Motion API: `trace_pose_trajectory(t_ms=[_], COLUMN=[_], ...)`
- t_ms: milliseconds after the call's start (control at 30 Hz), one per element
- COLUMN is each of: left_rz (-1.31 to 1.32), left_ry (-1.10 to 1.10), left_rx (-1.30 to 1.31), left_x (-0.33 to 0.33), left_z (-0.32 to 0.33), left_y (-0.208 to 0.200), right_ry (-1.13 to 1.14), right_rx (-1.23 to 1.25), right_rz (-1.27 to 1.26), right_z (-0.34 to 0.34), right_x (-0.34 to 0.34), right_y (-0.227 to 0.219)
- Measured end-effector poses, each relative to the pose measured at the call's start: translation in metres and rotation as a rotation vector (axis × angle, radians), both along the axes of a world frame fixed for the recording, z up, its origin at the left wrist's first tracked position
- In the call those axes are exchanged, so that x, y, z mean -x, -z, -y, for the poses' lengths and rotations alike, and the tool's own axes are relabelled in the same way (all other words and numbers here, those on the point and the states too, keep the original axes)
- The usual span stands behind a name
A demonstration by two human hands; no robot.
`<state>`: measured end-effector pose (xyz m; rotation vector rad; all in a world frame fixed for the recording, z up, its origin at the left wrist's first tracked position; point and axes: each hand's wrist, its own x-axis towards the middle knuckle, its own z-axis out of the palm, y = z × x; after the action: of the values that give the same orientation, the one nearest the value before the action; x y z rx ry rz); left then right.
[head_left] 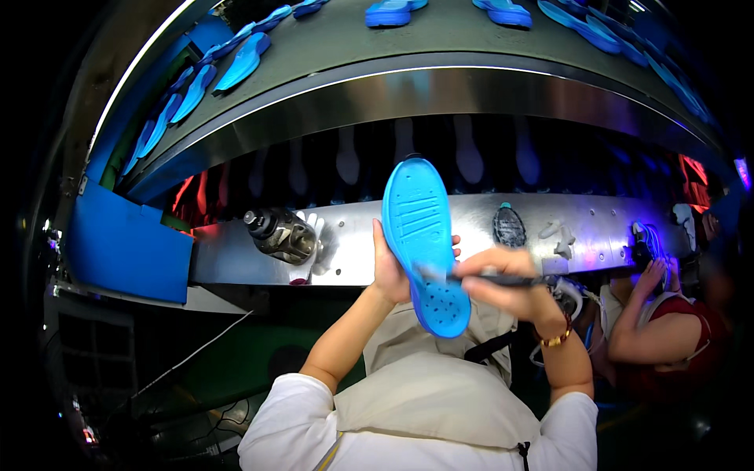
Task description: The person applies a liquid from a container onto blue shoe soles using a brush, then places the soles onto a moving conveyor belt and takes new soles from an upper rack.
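A bright blue shoe sole [416, 208] is held up in front of me, its grooved inner side showing and its holed end toward my body. My left hand [390, 267] grips it from the left, with fingertips showing past its right edge. In my right hand [506, 282] is a dark-handled brush [514, 279], closed between fingers and thumb. Its far end lies over the middle of the sole, where motion blur hides the tip, so I cannot tell its exact shape.
A metal bench [353, 235] bears a dark metal pot [283, 235], a white glove [316, 235], a dark oval piece [509, 226] and crumpled white scraps [561, 238]. Beyond it, a conveyor belt [314, 47] carries several blue soles [243, 61]. A co-worker [660, 330] sits at the right.
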<state>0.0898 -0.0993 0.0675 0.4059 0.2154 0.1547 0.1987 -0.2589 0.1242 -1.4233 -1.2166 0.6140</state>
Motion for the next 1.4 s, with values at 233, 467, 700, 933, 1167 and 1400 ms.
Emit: trace_pose_trajectory(t_ms=[233,467,700,933,1167,1400], left_rz=[0.16,-0.073,0.103,0.346,0.395,0.273], left_ry=[0.065,-0.125,-0.212,-0.325,-0.339,-0.342], left_rx=[0.209,0.005,-0.227,-0.104,-0.146,-0.214], left_x=[-0.007,-0.014,-0.016,-0.011,-0.002,-0.009], left_z=[0.017,0.016,0.008,-0.004,-0.014,-0.021], left_y=[-0.003,-0.022,-0.025,-0.035,-0.046,-0.049], right_ry=[-0.045,-0.004,-0.052,-0.071,-0.298,-0.202], right_rx=[-0.104,-0.064,-0.117,-0.19,-0.128,-0.115], right_rz=[0.141,-0.009,0.111,0.123,0.058,0.101], right_z=[-0.015,-0.006,0.005,0.018,0.033,0.029], right_x=[-0.008,-0.01,-0.008,-0.006,-0.002,-0.001], right_y=[-0.019,-0.025,-0.028,-0.027,-0.023,-0.01])
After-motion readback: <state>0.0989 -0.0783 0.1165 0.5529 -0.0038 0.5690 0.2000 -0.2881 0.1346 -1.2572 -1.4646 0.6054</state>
